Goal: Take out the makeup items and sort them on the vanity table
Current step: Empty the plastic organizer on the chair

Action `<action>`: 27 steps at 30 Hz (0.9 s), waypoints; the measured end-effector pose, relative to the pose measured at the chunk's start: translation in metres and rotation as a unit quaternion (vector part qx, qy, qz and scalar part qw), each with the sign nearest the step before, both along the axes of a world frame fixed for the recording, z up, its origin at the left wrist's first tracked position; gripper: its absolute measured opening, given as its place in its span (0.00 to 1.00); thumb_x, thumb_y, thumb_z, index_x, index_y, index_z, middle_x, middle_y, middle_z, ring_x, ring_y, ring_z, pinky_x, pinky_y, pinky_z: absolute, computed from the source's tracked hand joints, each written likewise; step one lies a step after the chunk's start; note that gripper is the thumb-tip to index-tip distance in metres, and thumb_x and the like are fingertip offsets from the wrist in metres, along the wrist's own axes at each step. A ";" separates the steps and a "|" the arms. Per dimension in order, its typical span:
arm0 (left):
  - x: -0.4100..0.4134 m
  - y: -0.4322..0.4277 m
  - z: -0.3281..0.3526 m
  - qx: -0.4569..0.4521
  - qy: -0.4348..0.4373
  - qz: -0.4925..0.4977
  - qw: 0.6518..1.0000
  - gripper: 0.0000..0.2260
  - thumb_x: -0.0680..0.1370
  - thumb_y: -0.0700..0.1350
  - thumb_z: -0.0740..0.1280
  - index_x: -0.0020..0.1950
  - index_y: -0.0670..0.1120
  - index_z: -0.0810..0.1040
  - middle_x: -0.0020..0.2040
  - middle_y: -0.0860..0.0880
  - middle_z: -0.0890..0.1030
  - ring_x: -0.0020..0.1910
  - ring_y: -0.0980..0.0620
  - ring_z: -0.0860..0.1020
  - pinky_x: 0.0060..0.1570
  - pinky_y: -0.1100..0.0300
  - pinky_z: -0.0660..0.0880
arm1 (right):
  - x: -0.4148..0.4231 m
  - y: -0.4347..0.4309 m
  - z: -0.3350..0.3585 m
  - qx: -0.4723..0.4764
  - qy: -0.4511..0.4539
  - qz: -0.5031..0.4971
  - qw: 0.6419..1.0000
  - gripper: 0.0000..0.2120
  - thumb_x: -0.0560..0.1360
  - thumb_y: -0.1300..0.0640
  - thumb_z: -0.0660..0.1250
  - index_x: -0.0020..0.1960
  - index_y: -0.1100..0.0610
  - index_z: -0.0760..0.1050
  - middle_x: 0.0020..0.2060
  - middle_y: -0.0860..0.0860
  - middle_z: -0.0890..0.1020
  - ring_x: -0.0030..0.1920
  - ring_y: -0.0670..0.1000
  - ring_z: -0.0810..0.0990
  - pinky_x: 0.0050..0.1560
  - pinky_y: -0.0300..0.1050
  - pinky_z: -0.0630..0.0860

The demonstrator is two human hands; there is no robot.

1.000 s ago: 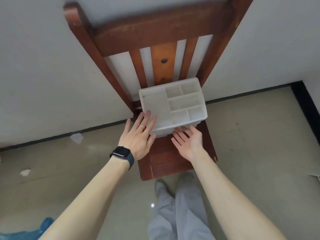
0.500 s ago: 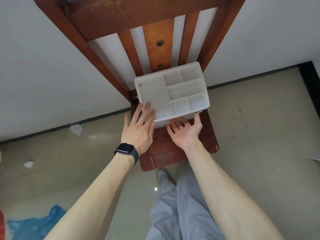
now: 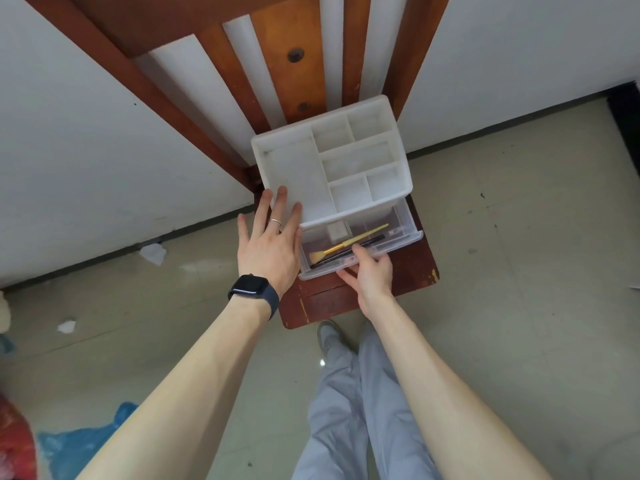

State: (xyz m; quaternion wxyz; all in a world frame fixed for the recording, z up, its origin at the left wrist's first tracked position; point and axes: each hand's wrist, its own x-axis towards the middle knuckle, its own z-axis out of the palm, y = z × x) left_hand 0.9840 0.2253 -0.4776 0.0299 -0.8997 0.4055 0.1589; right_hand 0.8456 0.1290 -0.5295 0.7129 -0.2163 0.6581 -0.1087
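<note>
Left hand (image 3: 268, 244) resting flat, open, on organizer (image 3: 332, 168); right hand (image 3: 370, 275) gripping drawer (image 3: 360, 247) front; drawer holding yellow brush (image 3: 346, 243), black pencil (image 3: 349, 251).

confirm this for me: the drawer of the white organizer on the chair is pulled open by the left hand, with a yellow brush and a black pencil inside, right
Not quite. In the head view the right hand pulls the drawer open; the left hand rests flat on the white organizer on the chair. The yellow brush and black pencil do lie inside.

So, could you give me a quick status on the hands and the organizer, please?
Left hand flat on organizer. Right hand gripping open drawer front. Yellow brush, black pencil inside. Nothing obstructing.
</note>
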 end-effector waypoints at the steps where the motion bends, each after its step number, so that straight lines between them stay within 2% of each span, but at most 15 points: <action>1: 0.000 0.000 0.000 0.002 -0.002 0.000 1.000 0.21 0.85 0.52 0.52 0.79 0.53 0.60 0.82 0.49 0.49 0.81 0.46 0.43 0.75 0.36 0.48 | -0.003 0.002 -0.001 0.003 0.001 0.011 1.000 0.20 0.80 0.59 0.69 0.69 0.60 0.68 0.64 0.60 0.75 0.53 0.54 0.82 0.45 0.50 0.85; 4: 0.000 0.000 0.001 0.000 -0.006 -0.001 1.000 0.21 0.85 0.52 0.52 0.79 0.53 0.61 0.82 0.49 0.50 0.81 0.45 0.44 0.75 0.35 0.49 | -0.006 0.000 0.000 0.006 -0.001 0.046 0.999 0.24 0.81 0.61 0.65 0.75 0.59 0.63 0.67 0.59 0.73 0.50 0.51 0.83 0.48 0.51 0.85; 8: -0.001 -0.002 0.002 0.006 0.001 0.004 1.000 0.21 0.85 0.52 0.51 0.79 0.53 0.61 0.82 0.49 0.50 0.81 0.45 0.43 0.75 0.36 0.49 | -0.005 -0.004 0.000 0.008 0.003 0.068 0.998 0.23 0.83 0.61 0.62 0.76 0.58 0.62 0.68 0.58 0.73 0.46 0.49 0.83 0.49 0.49 0.85; 11: -0.002 -0.003 0.003 0.010 0.001 0.007 1.000 0.21 0.85 0.53 0.50 0.79 0.53 0.60 0.82 0.49 0.49 0.81 0.46 0.43 0.75 0.36 0.48 | -0.008 -0.008 -0.001 0.007 0.008 0.063 0.998 0.20 0.83 0.62 0.62 0.73 0.60 0.63 0.68 0.60 0.72 0.54 0.55 0.82 0.43 0.45 0.85; 14: -0.002 -0.002 0.003 0.008 0.002 0.008 1.000 0.21 0.85 0.53 0.51 0.79 0.53 0.60 0.82 0.49 0.49 0.81 0.46 0.43 0.76 0.35 0.48 | -0.014 -0.007 -0.003 0.006 0.019 0.062 0.998 0.21 0.82 0.63 0.64 0.74 0.61 0.64 0.68 0.60 0.73 0.58 0.56 0.81 0.42 0.43 0.84; 17: -0.001 -0.002 0.003 0.011 0.005 0.008 1.000 0.22 0.85 0.53 0.51 0.80 0.53 0.59 0.82 0.49 0.48 0.81 0.46 0.41 0.76 0.36 0.46 | -0.017 -0.005 -0.005 0.012 0.012 0.055 0.998 0.24 0.82 0.63 0.65 0.76 0.60 0.63 0.69 0.58 0.72 0.62 0.55 0.79 0.48 0.43 0.84; 21: -0.003 -0.002 0.003 0.017 0.008 0.009 1.000 0.22 0.85 0.54 0.49 0.80 0.54 0.57 0.82 0.50 0.46 0.80 0.46 0.40 0.75 0.37 0.44 | -0.017 -0.006 -0.006 0.021 0.005 0.052 0.998 0.24 0.82 0.63 0.65 0.76 0.60 0.62 0.69 0.58 0.72 0.63 0.55 0.79 0.60 0.51 0.81; 27: -0.003 -0.003 0.005 0.010 0.011 0.009 1.000 0.22 0.85 0.53 0.50 0.80 0.53 0.58 0.82 0.49 0.47 0.80 0.46 0.40 0.75 0.36 0.44 | -0.020 0.002 -0.005 0.028 0.007 0.049 0.998 0.23 0.82 0.62 0.65 0.75 0.61 0.63 0.69 0.59 0.73 0.62 0.57 0.80 0.64 0.54 0.79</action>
